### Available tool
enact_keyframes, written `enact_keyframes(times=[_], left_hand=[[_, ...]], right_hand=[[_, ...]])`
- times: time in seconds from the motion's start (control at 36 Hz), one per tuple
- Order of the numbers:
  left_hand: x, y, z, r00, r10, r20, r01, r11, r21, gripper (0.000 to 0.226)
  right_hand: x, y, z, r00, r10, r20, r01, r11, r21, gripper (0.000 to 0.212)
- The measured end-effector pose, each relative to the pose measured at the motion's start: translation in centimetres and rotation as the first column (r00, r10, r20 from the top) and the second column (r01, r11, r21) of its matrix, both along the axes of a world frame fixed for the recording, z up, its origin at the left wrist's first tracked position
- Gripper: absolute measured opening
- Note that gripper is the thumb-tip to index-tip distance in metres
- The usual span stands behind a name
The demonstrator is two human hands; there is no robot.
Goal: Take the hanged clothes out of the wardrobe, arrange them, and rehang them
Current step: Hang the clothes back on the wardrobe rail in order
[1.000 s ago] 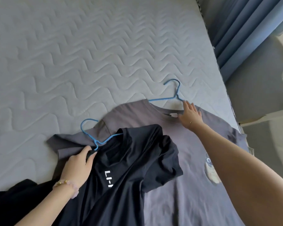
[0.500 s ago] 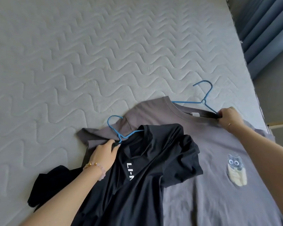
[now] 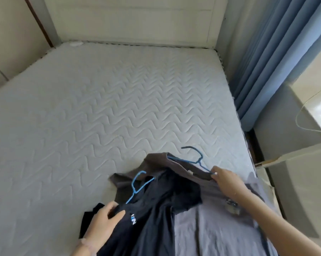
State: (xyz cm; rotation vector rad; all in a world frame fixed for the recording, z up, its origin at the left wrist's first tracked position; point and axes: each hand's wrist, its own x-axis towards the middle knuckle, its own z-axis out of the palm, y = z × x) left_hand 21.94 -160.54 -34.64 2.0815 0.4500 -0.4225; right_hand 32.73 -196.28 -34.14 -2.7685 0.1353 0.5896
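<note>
On the bed [image 3: 100,117] my left hand [image 3: 104,220] grips the black shirt [image 3: 156,218], my right hand [image 3: 224,177] pinches the grey shirt [image 3: 211,230] at collar and hanger [image 3: 198,160]; I should lift slowly so it stays inside

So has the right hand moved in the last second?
Yes. The right hand slid rightward along the collar of the grey shirt, away from its white neck label, towards the right edge of the mattress.
</note>
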Motion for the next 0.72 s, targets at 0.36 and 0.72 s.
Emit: enact_keyframes(times=[0.36, 0.72], left_hand=[[-15.7, 9.6, 20.4, 0.82, 0.528, 0.222, -0.477, 0.844, -0.244, 0.01], [-43.7, 25.7, 32.2, 0.249, 0.841, 0.48, -0.832, 0.439, -0.338, 0.006]], right_hand=[[-11.9, 11.8, 15.4, 0.99, -0.144, -0.015, 0.12, 0.765, 0.632, 0.016], [-26.1, 34.6, 28.7, 0.948, 0.317, -0.024, -0.163, 0.549, 0.819, 0.039]])
